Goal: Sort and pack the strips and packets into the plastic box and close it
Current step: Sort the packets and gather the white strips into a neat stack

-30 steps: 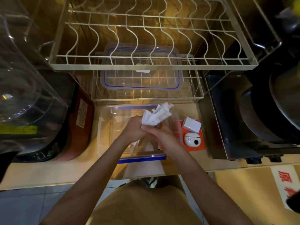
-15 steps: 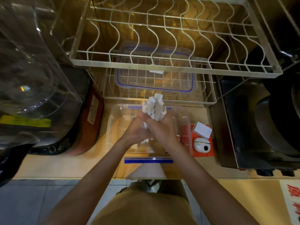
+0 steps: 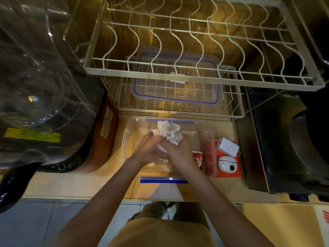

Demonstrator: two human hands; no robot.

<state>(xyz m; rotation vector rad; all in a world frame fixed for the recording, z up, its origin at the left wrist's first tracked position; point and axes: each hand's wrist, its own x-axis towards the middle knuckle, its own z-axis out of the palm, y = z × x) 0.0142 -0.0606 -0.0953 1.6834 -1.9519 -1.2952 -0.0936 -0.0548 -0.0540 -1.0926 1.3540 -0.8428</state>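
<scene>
A clear plastic box point(image 3: 207, 138) with blue clips stands open on the counter in front of me. Over it, both hands meet around a bunch of white strips point(image 3: 169, 131) that stick up above the fingers. My right hand point(image 3: 178, 150) grips the bunch from the right. My left hand point(image 3: 149, 150) closes on its lower part from the left. The box's clear lid point(image 3: 176, 86) with a blue seal lies on the lower wire shelf behind the box. A red and white packet point(image 3: 198, 158) shows inside the box at the right, partly hidden by my right wrist.
A two-tier wire dish rack point(image 3: 195, 75) overhangs the back of the box. A white adapter point(image 3: 227, 147) and a small white device point(image 3: 227, 163) lie on an orange card to the right. A large clear appliance point(image 3: 35, 86) stands left, a dark metal appliance point(image 3: 284, 139) right.
The bunch of strips has turned from leaning right to pointing upright, and both hands have shifted slightly further over the box. The camera has tilted closer.
</scene>
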